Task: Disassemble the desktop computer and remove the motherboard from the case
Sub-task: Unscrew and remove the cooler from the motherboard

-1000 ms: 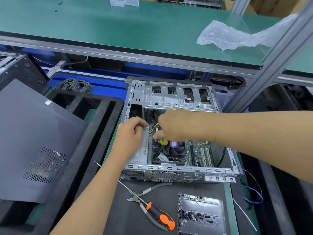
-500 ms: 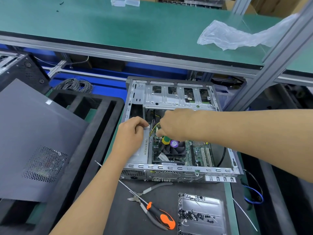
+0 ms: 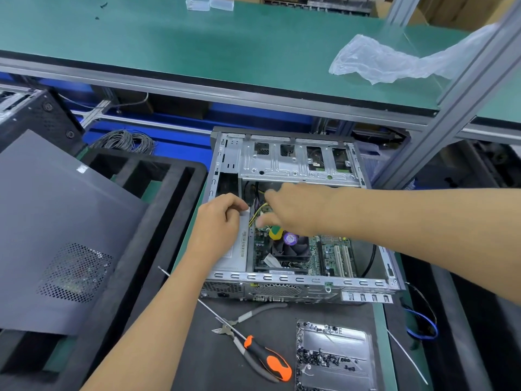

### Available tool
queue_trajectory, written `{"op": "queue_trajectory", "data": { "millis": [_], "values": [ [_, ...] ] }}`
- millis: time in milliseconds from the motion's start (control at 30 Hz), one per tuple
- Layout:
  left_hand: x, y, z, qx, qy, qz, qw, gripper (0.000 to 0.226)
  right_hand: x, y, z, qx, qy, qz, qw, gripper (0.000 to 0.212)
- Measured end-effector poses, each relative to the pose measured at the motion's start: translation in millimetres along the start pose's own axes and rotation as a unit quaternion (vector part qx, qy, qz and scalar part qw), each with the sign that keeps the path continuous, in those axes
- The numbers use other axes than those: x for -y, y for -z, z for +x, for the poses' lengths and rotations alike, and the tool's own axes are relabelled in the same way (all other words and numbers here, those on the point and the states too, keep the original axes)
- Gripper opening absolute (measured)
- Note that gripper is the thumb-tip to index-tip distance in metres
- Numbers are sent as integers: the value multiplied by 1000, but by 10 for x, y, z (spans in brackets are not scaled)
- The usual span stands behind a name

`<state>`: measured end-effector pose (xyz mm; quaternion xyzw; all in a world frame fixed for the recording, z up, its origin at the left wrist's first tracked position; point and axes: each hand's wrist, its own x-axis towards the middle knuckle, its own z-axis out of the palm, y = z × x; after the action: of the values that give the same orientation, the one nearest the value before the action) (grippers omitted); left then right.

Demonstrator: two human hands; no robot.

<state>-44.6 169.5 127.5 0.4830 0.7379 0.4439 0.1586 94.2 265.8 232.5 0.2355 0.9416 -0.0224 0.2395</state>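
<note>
The open computer case [image 3: 298, 221] lies on its side on the dark worktop [image 3: 208, 359], with the motherboard [image 3: 327, 255] still inside it, right of the power supply [image 3: 239, 249]. The left hand [image 3: 220, 221] rests curled on that supply at the case's left side, its grip closed over the top corner. The right hand [image 3: 296, 210] reaches into the case above the fan [image 3: 290, 246], fingers loosely spread among the cables [image 3: 258, 210]; whether its grip has hold of anything cannot be told.

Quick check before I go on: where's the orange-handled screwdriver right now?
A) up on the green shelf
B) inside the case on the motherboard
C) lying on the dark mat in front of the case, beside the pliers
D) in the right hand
C: the orange-handled screwdriver lies on the dark mat across the pliers, in front of the computer case, in neither hand.
</note>
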Motion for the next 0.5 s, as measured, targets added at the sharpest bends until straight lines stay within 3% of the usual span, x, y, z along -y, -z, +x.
{"op": "queue_trajectory", "data": {
  "millis": [67,167,233,267,333,400,433,500],
  "values": [
    [14,-8,3,-2,-2,-3,1000,35,42,0,13,-19,53,-120,991,46],
    [8,-7,2,-3,-3,0,1000,35,80,-32,20,-51,200,-265,942,32],
    [3,-4,-2,-4,1,-1,1000,35,52,-21,23,-65,280,-314,905,24],
    [4,-2,-3,-4,0,0,1000,35,33,-18,33,-70,291,-299,906,23],
    [10,4,-7,-3,-4,2,1000,34,27,-36,26,-54,231,-167,957,29],
    [6,4,-5,0,-7,-1,1000,34,46,-70,41,-19,107,-23,994,51],
    [0,4,-4,0,-7,-3,1000,34,53,-67,43,-6,51,29,998,59],
    [-5,6,-4,2,-2,-5,1000,34,39,-48,66,2,-22,61,998,53]
  ]
}}
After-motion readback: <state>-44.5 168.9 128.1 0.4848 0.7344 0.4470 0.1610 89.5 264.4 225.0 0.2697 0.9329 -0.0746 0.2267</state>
